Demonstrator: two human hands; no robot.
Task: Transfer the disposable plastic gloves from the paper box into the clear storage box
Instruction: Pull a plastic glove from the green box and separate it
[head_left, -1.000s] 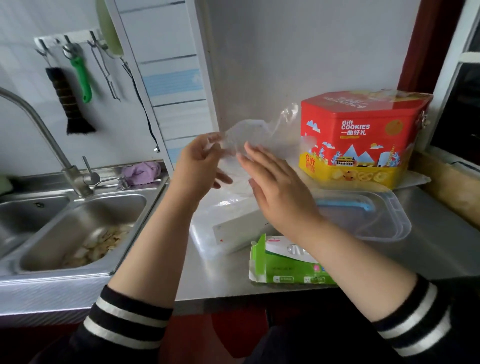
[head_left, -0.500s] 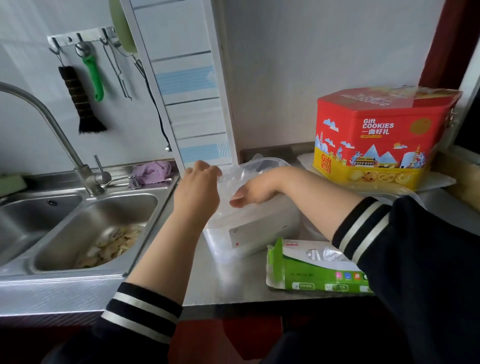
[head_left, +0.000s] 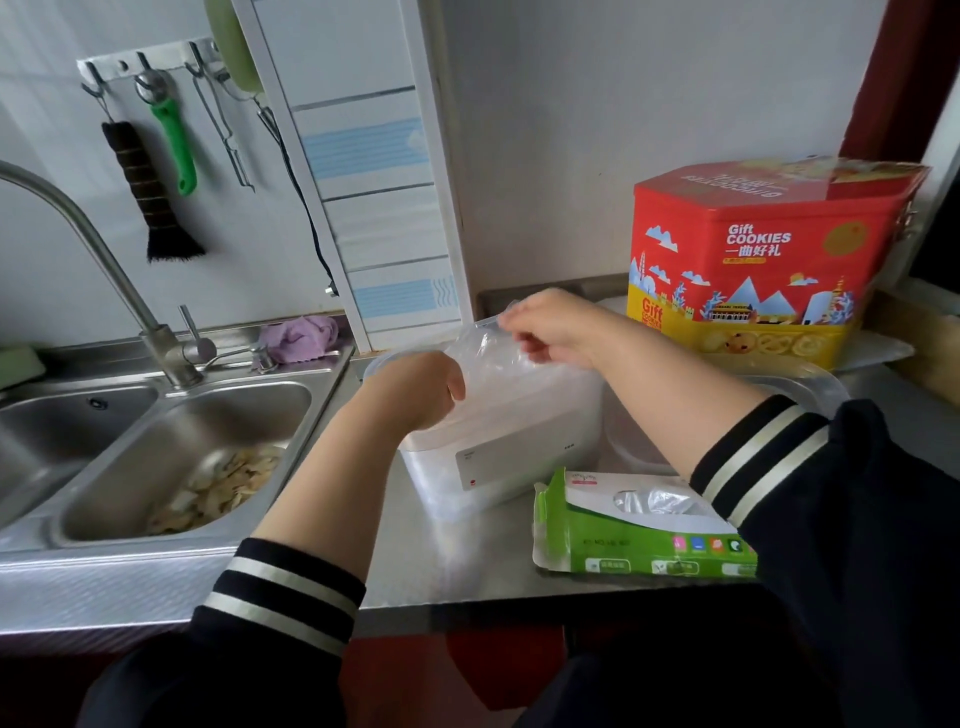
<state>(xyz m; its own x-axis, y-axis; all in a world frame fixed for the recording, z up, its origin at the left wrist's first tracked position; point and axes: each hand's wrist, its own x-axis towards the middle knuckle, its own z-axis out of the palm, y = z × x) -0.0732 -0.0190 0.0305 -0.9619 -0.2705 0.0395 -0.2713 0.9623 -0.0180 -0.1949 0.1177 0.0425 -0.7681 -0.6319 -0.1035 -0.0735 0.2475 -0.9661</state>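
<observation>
The stainless steel bench (head_left: 467, 561) carries a clear rectangular plastic storage box (head_left: 519, 457) directly beneath the grip, a green and white paper box (head_left: 634, 545) nearer than it, a clear lid (head_left: 810, 379) and red and yellow octagonal cookie tin (head_left: 769, 260) to its right.

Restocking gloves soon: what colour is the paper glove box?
Green with a white top, seen in the head view: paper box.

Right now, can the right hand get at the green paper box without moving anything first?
Probably not at once: the right hand is pinching a plastic glove over the clear storage box. The green paper box lies just under that forearm with its opening uncovered, so once the glove is released the way looks free.
</observation>
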